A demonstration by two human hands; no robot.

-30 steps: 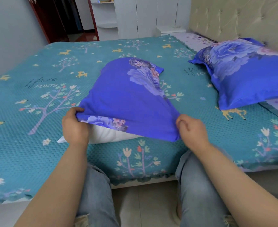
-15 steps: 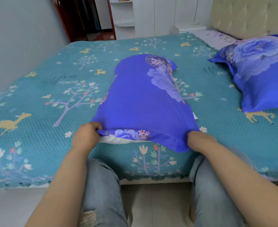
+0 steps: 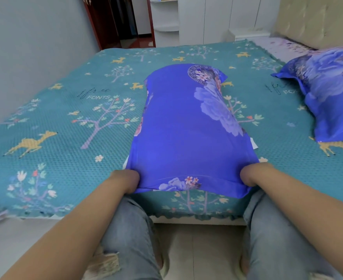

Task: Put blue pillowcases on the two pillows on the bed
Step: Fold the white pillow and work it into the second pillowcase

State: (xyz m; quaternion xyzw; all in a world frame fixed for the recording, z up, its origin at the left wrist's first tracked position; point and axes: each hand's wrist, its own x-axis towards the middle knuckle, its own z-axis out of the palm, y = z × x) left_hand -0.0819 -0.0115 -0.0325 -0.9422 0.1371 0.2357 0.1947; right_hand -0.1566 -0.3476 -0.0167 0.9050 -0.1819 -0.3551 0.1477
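A blue floral pillowcase (image 3: 186,134) lies stretched lengthwise over a white pillow in the middle of the bed (image 3: 65,128). Small bits of the white pillow (image 3: 254,142) show at the case's right and left edges. My left hand (image 3: 126,181) grips the near left corner of the case's open end, fingers tucked under the cloth. My right hand (image 3: 251,175) grips the near right corner the same way. A second pillow (image 3: 328,98) in a blue floral case rests at the right by the headboard.
The bed has a teal cover with trees and deer. A grey wall (image 3: 25,47) runs along its left side. A beige padded headboard (image 3: 318,19) stands at the right, white cupboards (image 3: 207,19) and a doorway behind. My knees touch the bed's near edge.
Both hands have pulled the case's open end toward me and down. The white pillow end that showed a second ago is now almost fully covered.
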